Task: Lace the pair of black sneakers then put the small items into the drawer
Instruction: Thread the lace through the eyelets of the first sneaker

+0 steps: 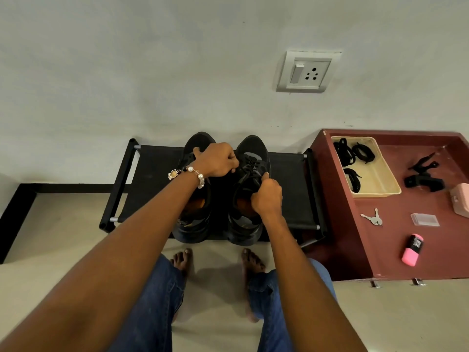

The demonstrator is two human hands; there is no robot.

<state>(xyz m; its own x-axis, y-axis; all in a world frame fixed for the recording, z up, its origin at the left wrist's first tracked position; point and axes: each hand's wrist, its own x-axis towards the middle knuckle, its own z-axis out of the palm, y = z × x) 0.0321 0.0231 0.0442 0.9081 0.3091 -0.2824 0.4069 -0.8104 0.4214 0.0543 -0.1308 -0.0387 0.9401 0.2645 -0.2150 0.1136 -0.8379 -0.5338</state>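
Two black sneakers sit side by side on a low black shoe rack (pixel 152 179) by the wall, toes to the wall. The right sneaker (pixel 250 189) is the one being laced; the left sneaker (pixel 195 212) waits just beside it. Both hands work at its lace (pixel 250 171). The left hand (pixel 218 160) pinches one lace end with curled fingers, and the right hand (pixel 267 196) grips the other end near the tongue — each grip is closed on the lace.

To do this step well, I think both ends should be pulled evenly, so the lace lies flat and snug across the eyelets with no twist. Keeping the sneaker steady on the rack helps too.

Near the rack stands a red-brown cabinet (pixel 342 224). On its surface rest a tray (pixel 380 184) of spare laces, some keys (pixel 371 217) and a pink item (pixel 412 248) — small things likely meant for the drawer, which I cannot see open.
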